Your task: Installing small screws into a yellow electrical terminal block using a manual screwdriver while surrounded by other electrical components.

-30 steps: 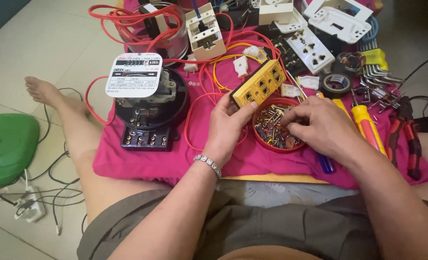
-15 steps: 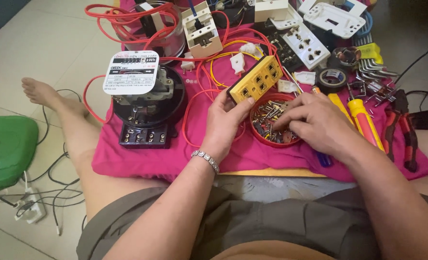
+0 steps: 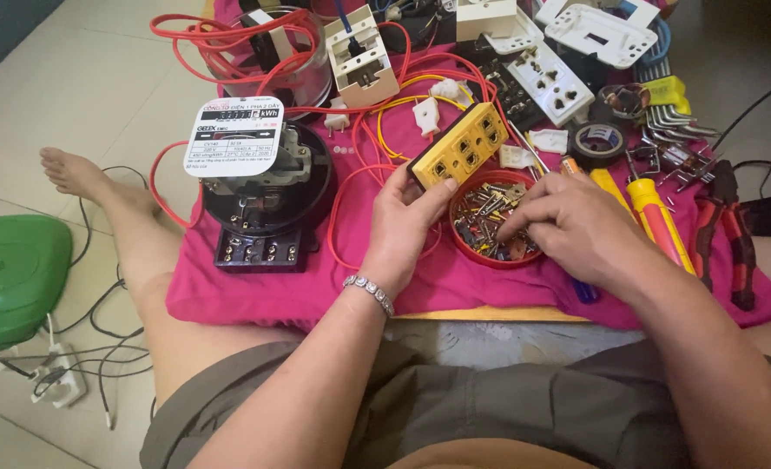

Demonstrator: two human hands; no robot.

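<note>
Yellow socket block (image 3: 464,144) sits clamped in the left hand (image 3: 405,221); right hand (image 3: 568,227) fingers pinch among screws in the red dish (image 3: 477,252), centre frame. A nudge could scatter them.

Your left hand (image 3: 407,227) grips the near end of the socket block (image 3: 460,148), just left of the dish of screws (image 3: 492,219), where your right hand's (image 3: 568,227) fingers reach in. The electricity meter (image 3: 260,187) sits well to the left on the cloth (image 3: 255,291). Screwdrivers (image 3: 655,217) and pliers (image 3: 728,230) lie to the right; a tape roll (image 3: 600,139) rests behind your right hand.
</note>
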